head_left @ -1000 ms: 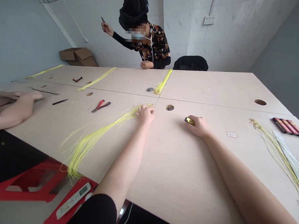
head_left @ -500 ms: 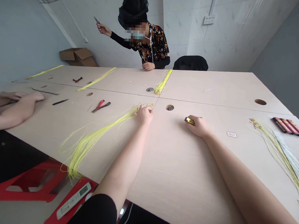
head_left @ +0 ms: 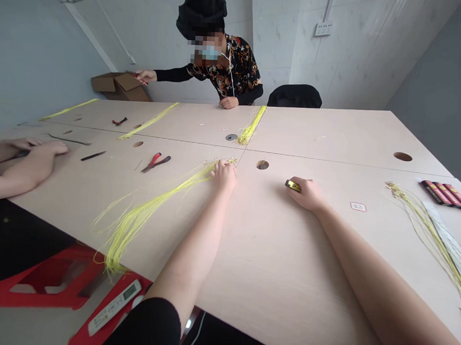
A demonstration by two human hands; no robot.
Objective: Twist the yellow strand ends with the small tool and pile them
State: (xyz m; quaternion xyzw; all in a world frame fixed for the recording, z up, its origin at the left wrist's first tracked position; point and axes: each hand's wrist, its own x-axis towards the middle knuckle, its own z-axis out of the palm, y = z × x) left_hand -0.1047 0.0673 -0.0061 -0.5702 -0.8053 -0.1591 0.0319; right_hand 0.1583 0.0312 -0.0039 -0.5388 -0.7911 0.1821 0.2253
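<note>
The bench [head_left: 271, 277] is spreading across the view, its near edge running diagonally under the wearer's left forearm and its far edge stretching below a tiled wall. A wide span of wood is separating the wearer's two forearms, and a round hole [head_left: 262, 165] is opening between the hands, nearer the left.

Five cord bundles are lying on the bench: one yellow bundle [head_left: 155, 203] by the left hand [head_left: 224, 177], three far bundles [head_left: 252, 124] beyond the seam, and one paler bundle [head_left: 432, 232] at the right. Two pliers [head_left: 153, 163] are resting to the left, and four red-and-black sticks [head_left: 446, 195] are sitting side by side at the right edge.

The left hand is bending its fingers over the gold-tipped end of the yellow bundle, whose tail is trailing left to the near edge; whether the fingers are gripping strands I cannot tell. The right hand [head_left: 306, 194] is clasping a small black-and-yellow object [head_left: 292, 185], well apart from the bundle.
</note>
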